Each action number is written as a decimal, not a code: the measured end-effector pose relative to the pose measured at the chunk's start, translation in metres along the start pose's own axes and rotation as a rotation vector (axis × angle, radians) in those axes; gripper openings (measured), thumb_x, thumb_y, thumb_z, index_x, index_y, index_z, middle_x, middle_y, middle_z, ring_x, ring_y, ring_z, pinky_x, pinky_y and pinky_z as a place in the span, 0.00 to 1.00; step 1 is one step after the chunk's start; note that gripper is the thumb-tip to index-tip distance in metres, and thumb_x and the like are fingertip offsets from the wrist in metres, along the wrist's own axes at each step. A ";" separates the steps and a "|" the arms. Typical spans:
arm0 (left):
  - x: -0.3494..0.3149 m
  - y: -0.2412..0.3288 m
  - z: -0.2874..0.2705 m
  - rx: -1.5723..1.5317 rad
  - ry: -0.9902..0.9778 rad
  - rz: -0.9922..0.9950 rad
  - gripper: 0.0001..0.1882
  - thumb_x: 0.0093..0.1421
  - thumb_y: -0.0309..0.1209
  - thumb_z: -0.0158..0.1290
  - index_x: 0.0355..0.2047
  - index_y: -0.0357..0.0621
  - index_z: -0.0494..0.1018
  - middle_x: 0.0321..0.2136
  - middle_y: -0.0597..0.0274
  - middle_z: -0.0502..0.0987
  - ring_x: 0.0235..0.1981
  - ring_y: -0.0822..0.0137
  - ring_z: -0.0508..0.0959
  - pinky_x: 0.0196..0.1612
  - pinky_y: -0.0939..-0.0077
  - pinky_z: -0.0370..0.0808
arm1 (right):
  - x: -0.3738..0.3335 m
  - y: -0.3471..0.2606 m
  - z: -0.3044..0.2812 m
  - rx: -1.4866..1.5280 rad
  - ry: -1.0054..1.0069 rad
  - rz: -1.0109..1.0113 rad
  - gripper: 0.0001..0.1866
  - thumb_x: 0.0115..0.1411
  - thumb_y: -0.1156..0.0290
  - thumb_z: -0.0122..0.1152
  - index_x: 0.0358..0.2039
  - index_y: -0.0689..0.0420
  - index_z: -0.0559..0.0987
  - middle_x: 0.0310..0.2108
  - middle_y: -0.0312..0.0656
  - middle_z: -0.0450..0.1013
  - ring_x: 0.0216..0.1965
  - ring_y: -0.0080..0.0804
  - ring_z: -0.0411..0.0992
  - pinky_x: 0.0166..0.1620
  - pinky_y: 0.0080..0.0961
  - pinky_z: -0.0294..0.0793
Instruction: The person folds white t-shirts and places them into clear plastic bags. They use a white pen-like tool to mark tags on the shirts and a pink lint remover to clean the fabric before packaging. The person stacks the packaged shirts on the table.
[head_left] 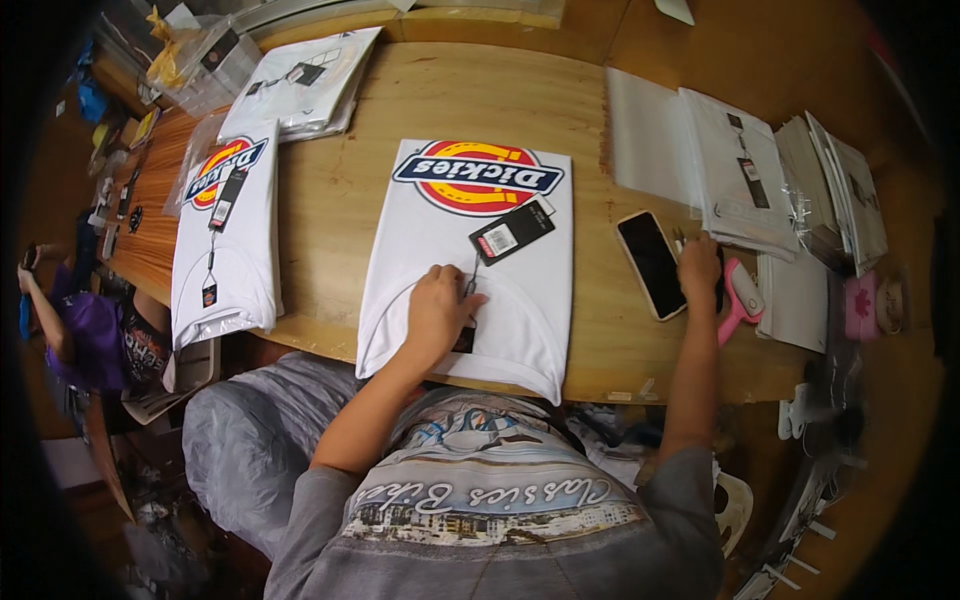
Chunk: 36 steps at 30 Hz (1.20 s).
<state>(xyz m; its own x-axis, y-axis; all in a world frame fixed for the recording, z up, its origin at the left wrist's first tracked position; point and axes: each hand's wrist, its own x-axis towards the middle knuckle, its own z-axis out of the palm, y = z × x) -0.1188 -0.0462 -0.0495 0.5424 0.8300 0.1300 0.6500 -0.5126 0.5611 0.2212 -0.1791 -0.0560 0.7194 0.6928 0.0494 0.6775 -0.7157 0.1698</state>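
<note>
A folded white T-shirt (400, 235) lies before me, its neckline toward me and a red, yellow and blue print at its far end. My left hand (437, 312) rests on it by the neckline, thumb apart from the fingers, beside the cord of a black hang tag (512, 232). A small dark label shows partly under that hand. To the right, my right hand (700, 272) is closed between a phone (650, 262) and a pink-and-white handheld tool (741, 300). Small tips poke out past its fingers; what it grips is mostly hidden.
Another folded white T-shirt (262, 235) lies on the left, beside a bagged stack (305, 85). Clear plastic bags (650, 130) and packed shirts (735, 160) lie at the right. A grey plastic-wrapped bundle (250, 440) stands below the table. Another person (95, 330) is at far left.
</note>
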 end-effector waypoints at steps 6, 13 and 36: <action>0.004 0.000 -0.002 -0.161 -0.134 -0.016 0.10 0.39 0.27 0.57 0.21 0.35 0.69 0.22 0.51 0.71 0.24 0.54 0.72 0.29 0.67 0.69 | 0.005 -0.004 -0.020 0.034 0.036 0.069 0.07 0.47 0.74 0.50 0.27 0.63 0.73 0.31 0.51 0.70 0.33 0.46 0.69 0.35 0.37 0.70; 0.019 -0.020 -0.007 -0.514 -0.383 -0.160 0.12 0.40 0.26 0.58 0.25 0.34 0.71 0.18 0.56 0.73 0.20 0.65 0.73 0.26 0.76 0.70 | -0.053 -0.054 -0.055 1.778 0.138 0.138 0.12 0.59 0.69 0.42 0.41 0.58 0.55 0.29 0.51 0.70 0.26 0.37 0.71 0.27 0.23 0.70; 0.046 -0.046 -0.013 -1.059 -0.744 -0.483 0.07 0.49 0.28 0.55 0.24 0.37 0.71 0.15 0.67 0.70 0.13 0.82 0.62 0.14 0.89 0.58 | -0.156 -0.222 -0.033 1.935 -0.127 -0.060 0.09 0.46 0.86 0.55 0.29 0.63 0.68 0.34 0.48 0.69 0.38 0.34 0.69 0.41 0.23 0.71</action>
<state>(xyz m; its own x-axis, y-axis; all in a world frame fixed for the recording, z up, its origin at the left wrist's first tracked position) -0.1306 0.0178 -0.0586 0.7531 0.3922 -0.5283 0.3242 0.4774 0.8167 -0.0461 -0.1255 -0.0685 0.6378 0.7702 0.0104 -0.1409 0.1300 -0.9814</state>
